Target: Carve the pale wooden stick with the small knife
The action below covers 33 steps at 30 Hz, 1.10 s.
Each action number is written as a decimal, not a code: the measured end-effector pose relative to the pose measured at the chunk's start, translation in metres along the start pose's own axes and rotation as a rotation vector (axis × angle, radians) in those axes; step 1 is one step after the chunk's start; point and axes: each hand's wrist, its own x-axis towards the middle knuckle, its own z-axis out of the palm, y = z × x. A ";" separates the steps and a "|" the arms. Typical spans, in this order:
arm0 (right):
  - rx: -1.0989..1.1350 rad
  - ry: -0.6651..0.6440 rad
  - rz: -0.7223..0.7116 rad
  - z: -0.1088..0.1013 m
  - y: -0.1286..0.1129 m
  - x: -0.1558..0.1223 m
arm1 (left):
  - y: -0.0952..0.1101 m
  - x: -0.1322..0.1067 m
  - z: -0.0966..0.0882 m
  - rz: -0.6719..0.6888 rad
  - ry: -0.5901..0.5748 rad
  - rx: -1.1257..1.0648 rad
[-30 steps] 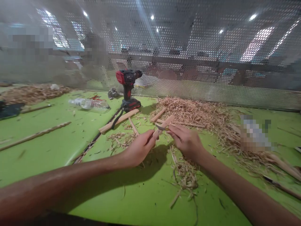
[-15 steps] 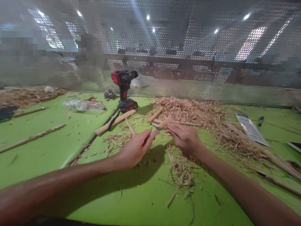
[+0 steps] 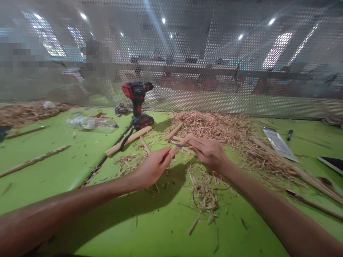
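Observation:
My left hand [image 3: 154,166] is closed around the near end of a pale, flat wooden strip [image 3: 187,138], which slants up and away to the right. Fingers of my right hand [image 3: 210,153] are pinched around a small knife, whose grey blade [image 3: 180,145] lies across the strip just beyond my left thumb. The knife's handle is hidden in the right hand. Thin pale slivers [image 3: 189,151] show beneath the blade, between the two hands. Both hands are above the green table [image 3: 166,225], and loose curled shavings [image 3: 205,194] lie below the right one.
A cordless drill [image 3: 137,103] stands upright behind my left hand, near a wooden slat [image 3: 128,141]. Beyond my right hand spreads a large heap of shavings [image 3: 211,123]. A plastic bottle [image 3: 91,123] lies left; a packet [image 3: 278,142] and marker [image 3: 290,135] lie right. A perforated screen [image 3: 187,85] closes the back.
The view has swung slightly right, so the table's things appear further left. Both hands keep their grips, and more pale slivers show below the blade.

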 end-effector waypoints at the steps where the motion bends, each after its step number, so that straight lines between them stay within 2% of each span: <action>1: -0.005 0.004 -0.007 0.000 0.000 0.000 | 0.001 -0.001 -0.001 -0.002 -0.007 0.003; 9: -0.054 -0.006 -0.054 0.002 0.001 0.001 | 0.001 -0.010 -0.008 -0.037 -0.033 -0.007; 17: -0.078 -0.089 -0.044 -0.002 -0.006 0.005 | -0.004 -0.014 -0.008 -0.051 -0.045 -0.059; 19: -0.050 -0.121 -0.037 -0.003 -0.003 0.003 | -0.005 -0.019 -0.010 -0.063 -0.054 -0.083; 21: 0.003 -0.122 0.046 -0.008 0.010 -0.003 | -0.005 -0.029 -0.013 -0.076 -0.063 -0.086; 24: 0.061 0.034 0.294 -0.021 0.042 -0.011 | -0.009 -0.049 -0.018 -0.090 -0.075 -0.096; 25: 0.045 0.152 0.370 -0.025 0.051 -0.012 | -0.012 -0.055 -0.019 -0.109 -0.063 -0.126; 27: 0.078 0.217 0.397 -0.030 0.059 -0.008 | -0.018 -0.062 -0.018 -0.182 -0.015 -0.204; 30: 0.204 0.182 0.343 -0.030 0.040 0.006 | -0.023 -0.061 -0.012 -0.217 0.071 -0.310; 33: 0.396 -0.024 0.333 -0.028 -0.001 0.017 | -0.015 -0.057 -0.006 -0.212 0.085 -0.444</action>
